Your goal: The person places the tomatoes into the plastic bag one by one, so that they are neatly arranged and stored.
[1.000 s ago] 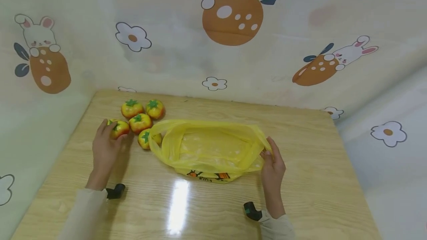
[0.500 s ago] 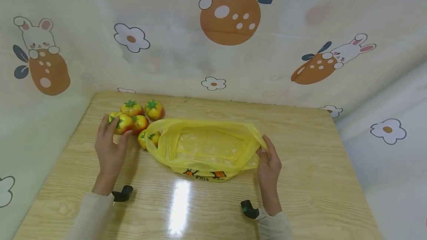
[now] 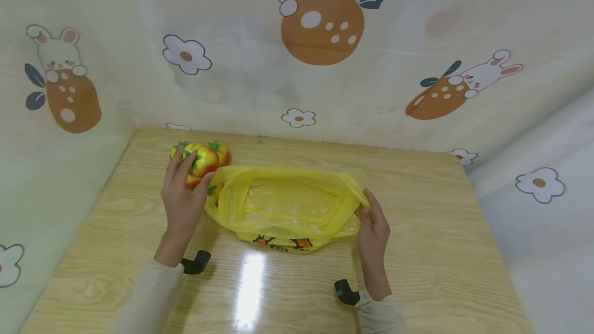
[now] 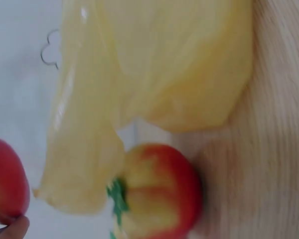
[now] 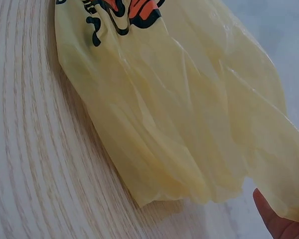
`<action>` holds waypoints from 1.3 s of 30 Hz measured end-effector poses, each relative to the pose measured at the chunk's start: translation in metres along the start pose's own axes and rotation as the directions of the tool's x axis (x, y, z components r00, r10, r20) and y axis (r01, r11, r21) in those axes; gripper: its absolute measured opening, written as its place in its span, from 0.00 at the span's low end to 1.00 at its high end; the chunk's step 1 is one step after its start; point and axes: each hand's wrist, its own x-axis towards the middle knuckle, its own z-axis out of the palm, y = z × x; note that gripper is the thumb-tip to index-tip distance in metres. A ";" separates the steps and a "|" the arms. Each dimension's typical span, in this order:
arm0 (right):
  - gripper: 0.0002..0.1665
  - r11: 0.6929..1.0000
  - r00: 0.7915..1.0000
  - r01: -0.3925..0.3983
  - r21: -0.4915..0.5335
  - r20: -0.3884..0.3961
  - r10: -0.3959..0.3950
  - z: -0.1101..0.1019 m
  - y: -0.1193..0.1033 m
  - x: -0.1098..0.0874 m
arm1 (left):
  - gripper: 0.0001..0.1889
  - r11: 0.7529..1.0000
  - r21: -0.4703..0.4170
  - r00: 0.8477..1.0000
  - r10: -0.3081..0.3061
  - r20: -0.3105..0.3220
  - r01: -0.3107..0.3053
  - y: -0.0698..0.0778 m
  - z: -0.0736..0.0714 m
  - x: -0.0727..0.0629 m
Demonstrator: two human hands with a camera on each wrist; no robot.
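Note:
My left hand (image 3: 182, 202) grips a yellow-and-red tomato (image 3: 205, 161) with a green leafy top, raised over the others. At the left edge of the left wrist view, that tomato (image 4: 7, 179) shows with a fingertip (image 4: 15, 229) against it. A yellow plastic bag (image 3: 290, 201) stands with its mouth spread, just right of the left hand. My right hand (image 3: 373, 228) pinches the bag's right handle between thumb and fingers; the right wrist view shows the bag's side (image 5: 164, 129) and part of that hand (image 5: 271, 216).
Several more tomatoes cluster beneath and behind the left hand, one (image 3: 224, 154) at the back and another (image 3: 215, 192) partly behind the bag's left handle. The wooden table (image 3: 441, 251) meets a patterned cloth backdrop (image 3: 241, 86) at its far edge.
My left hand has lifted a tomato from the left of the cluster and carried it right, toward the bag. The right hand keeps its hold on the handle, nearly still.

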 end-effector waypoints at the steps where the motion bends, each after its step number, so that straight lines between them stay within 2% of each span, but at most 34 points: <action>1: 0.25 1.000 1.000 0.002 0.000 0.003 -0.002 0.000 0.000 0.000 | 0.27 1.000 0.005 1.000 0.014 0.002 -0.014 0.003 0.001 0.000; 5: 0.25 1.000 1.000 0.017 -0.009 0.010 -0.017 -0.001 0.001 0.000 | 0.28 0.998 0.006 0.997 0.061 0.039 -0.061 0.014 0.007 -0.003; 10: 0.24 0.998 0.998 0.057 0.003 0.013 -0.057 -0.003 0.002 0.000 | 0.29 0.992 -0.040 0.987 0.125 0.105 -0.121 0.030 0.013 -0.009; 14: 0.24 0.998 0.998 0.060 0.011 0.010 -0.060 -0.003 0.002 0.000 | 0.30 0.987 -0.058 0.972 0.161 0.173 -0.153 0.036 0.018 -0.014; 18: 0.24 0.998 0.998 0.055 0.018 0.011 -0.055 -0.003 0.002 -0.001 | 0.30 0.983 -0.095 0.947 0.179 0.266 -0.159 0.037 0.020 -0.019; 21: 0.24 0.999 0.999 0.051 0.020 0.010 -0.051 -0.004 0.003 -0.001 | 0.29 0.985 -0.101 0.915 0.167 0.367 -0.140 0.039 0.021 -0.023; 23: 0.24 0.998 0.999 0.052 0.021 0.007 -0.052 -0.004 0.003 -0.001 | 0.30 0.987 -0.088 0.883 0.157 0.442 -0.132 0.039 0.021 -0.025; 29: 0.24 0.998 0.999 0.055 0.012 -0.002 -0.054 -0.005 0.005 -0.001 | 0.28 0.989 -0.015 0.747 0.120 0.653 -0.145 0.035 0.025 -0.025; 31: 0.24 0.999 0.999 0.048 0.007 -0.001 -0.048 -0.005 0.005 -0.001 | 0.28 0.988 0.009 0.714 0.104 0.693 -0.153 0.032 0.029 -0.023; 32: 0.24 0.999 0.999 0.044 0.001 0.002 -0.044 -0.005 0.005 -0.001 | 0.28 0.988 0.026 0.702 0.092 0.707 -0.155 0.031 0.032 -0.021; 34: 0.24 1.000 1.000 0.030 -0.003 0.005 -0.030 -0.005 0.005 -0.001 | 0.27 0.986 0.048 0.688 0.075 0.722 -0.158 0.027 0.038 -0.018; 37: 0.24 1.000 1.000 0.004 -0.012 0.007 -0.004 -0.005 0.004 -0.002 | 0.26 0.984 0.081 0.676 0.050 0.735 -0.161 0.023 0.049 -0.013; 39: 0.24 1.000 1.000 -0.012 -0.006 0.007 0.012 -0.005 0.004 -0.003 | 0.26 0.981 0.090 0.674 0.052 0.737 -0.174 0.021 0.055 -0.010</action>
